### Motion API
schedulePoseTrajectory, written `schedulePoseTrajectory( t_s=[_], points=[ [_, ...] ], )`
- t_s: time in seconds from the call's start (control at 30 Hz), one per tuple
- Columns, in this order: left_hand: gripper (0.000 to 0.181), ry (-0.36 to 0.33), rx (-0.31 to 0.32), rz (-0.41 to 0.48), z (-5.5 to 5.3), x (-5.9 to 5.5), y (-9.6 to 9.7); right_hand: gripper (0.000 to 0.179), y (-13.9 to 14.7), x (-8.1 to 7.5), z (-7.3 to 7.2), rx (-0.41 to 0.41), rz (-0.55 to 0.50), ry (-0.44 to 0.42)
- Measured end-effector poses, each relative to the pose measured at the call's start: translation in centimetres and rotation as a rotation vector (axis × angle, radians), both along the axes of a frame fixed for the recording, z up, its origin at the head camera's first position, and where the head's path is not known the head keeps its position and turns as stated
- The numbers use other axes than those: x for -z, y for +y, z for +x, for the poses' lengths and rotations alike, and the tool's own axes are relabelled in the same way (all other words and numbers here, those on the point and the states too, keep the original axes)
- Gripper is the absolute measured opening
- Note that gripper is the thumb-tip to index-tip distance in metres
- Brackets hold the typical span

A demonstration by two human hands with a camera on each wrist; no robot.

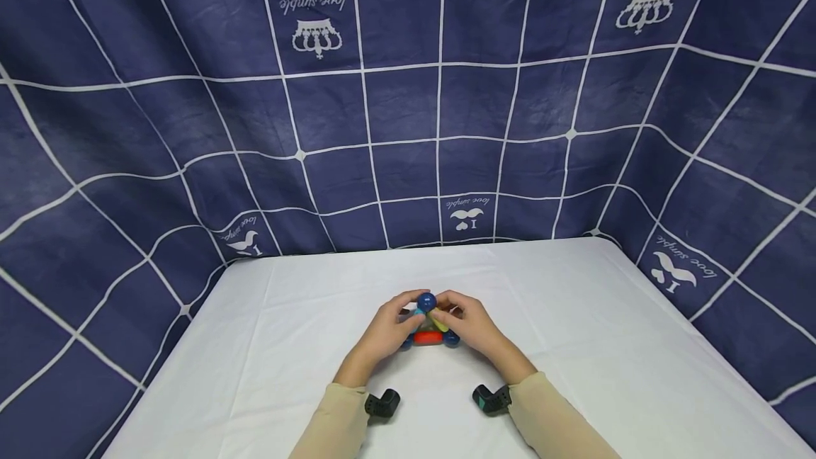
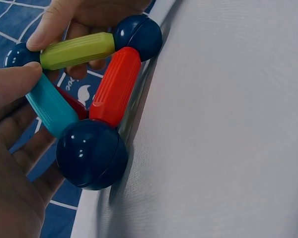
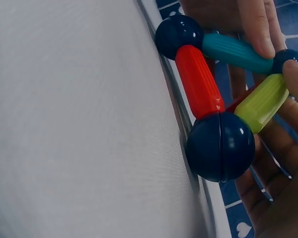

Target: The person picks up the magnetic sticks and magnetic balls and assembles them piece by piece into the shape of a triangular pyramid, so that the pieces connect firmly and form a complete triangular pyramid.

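Observation:
A frame of toy rods and dark blue balls stands on the table between both hands. Its red rod (image 1: 428,337) lies along the near side, joining a left ball (image 2: 92,154) to a right ball (image 2: 138,37). A teal rod (image 2: 52,106) and a yellow-green rod (image 2: 77,51) slant up to the top ball (image 1: 426,301). My left hand (image 1: 385,328) pinches the teal rod's upper end by that ball. Opposite it, my right hand (image 1: 473,323) holds the yellow-green rod's upper end. Another red rod (image 2: 74,105) shows partly behind; the far side is mostly hidden.
A white cloth (image 1: 306,374) covers the table on every side of the frame. Dark blue curtains (image 1: 401,105) with white grid lines hang along the table's back and sides. Each wrist carries a black camera (image 1: 382,404).

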State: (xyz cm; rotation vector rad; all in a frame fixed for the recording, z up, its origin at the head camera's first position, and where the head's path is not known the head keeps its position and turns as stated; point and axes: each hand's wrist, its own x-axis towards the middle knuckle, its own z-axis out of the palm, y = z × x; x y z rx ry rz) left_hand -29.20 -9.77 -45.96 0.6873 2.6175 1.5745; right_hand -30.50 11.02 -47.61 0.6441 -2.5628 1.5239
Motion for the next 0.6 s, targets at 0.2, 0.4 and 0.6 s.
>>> schedulePoseTrajectory(
  t_s=[0.2, 0.4, 0.6],
  points=[
    [0.042, -0.002, 0.003, 0.008, -0.1, 0.3, 0.0, 0.011, -0.1, 0.1, 0.0, 0.015, -0.001, 0.018],
    [0.046, 0.007, 0.003, 0.022, -0.4, 0.4, 0.0, 0.01, 0.2, -0.1, -0.1, 0.03, 0.023, 0.024],
    [0.043, 0.012, -0.022, -0.014, -0.5, 0.4, -0.4, 0.013, 1.1, -0.2, -0.3, -0.01, 0.104, -0.025]
  ],
)
